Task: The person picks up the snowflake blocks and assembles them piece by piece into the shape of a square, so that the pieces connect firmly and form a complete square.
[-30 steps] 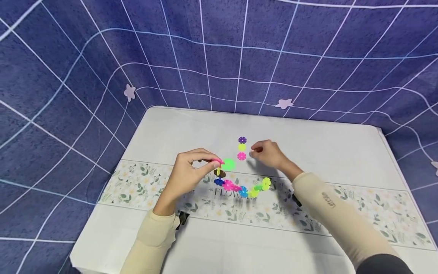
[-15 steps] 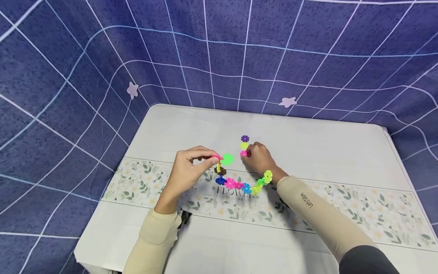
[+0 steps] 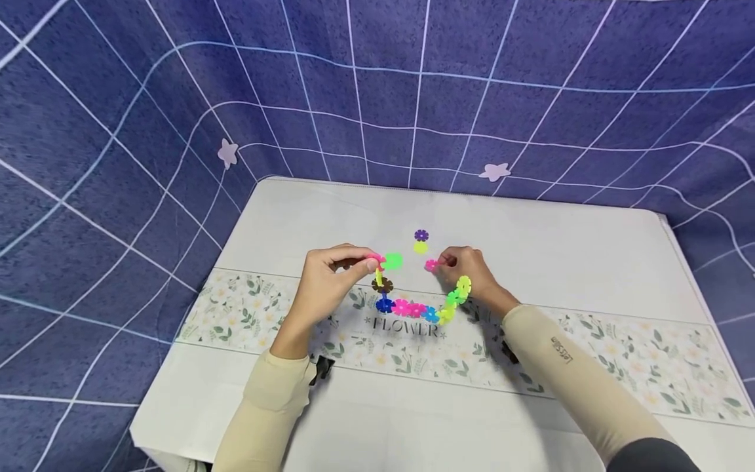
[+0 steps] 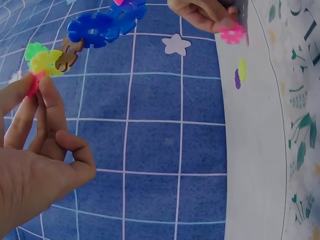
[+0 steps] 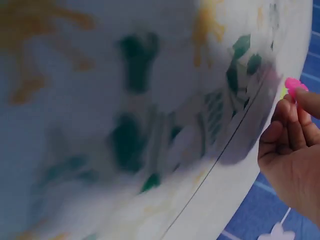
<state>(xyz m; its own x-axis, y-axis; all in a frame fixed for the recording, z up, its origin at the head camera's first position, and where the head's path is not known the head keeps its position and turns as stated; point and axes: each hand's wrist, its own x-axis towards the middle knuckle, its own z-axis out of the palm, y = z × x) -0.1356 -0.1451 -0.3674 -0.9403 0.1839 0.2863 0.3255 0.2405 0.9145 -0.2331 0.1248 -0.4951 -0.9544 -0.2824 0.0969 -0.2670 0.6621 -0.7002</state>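
Note:
My left hand [image 3: 330, 282] pinches a pink flower-shaped disc [image 4: 36, 84] at one end of a chain of interlocking discs. From there the chain hangs in a curve, passing a brown disc [image 4: 71, 53], a dark blue disc [image 3: 385, 305], a light blue disc [image 3: 429, 314] and a yellow end disc [image 3: 464, 286]. A green disc [image 3: 394, 261] sticks out beside the pinched one. Between thumb and fingertips, my right hand [image 3: 472, 272] holds a loose pink flower disc [image 4: 232, 34], apart from the chain. Its lower part is close to the chain's yellow end in the head view.
A purple disc [image 3: 421, 235] and a yellow disc [image 3: 421, 248] lie on the white table [image 3: 560, 255] beyond the hands. A floral band marked FLOWER [image 3: 407, 327] crosses the table. Behind stands a blue gridded curtain [image 3: 330, 98].
My right hand reached the pink disc on the table, took hold of it and drew it to the right, away from the yellow one. The left hand keeps its pinch as the chain rises slightly.

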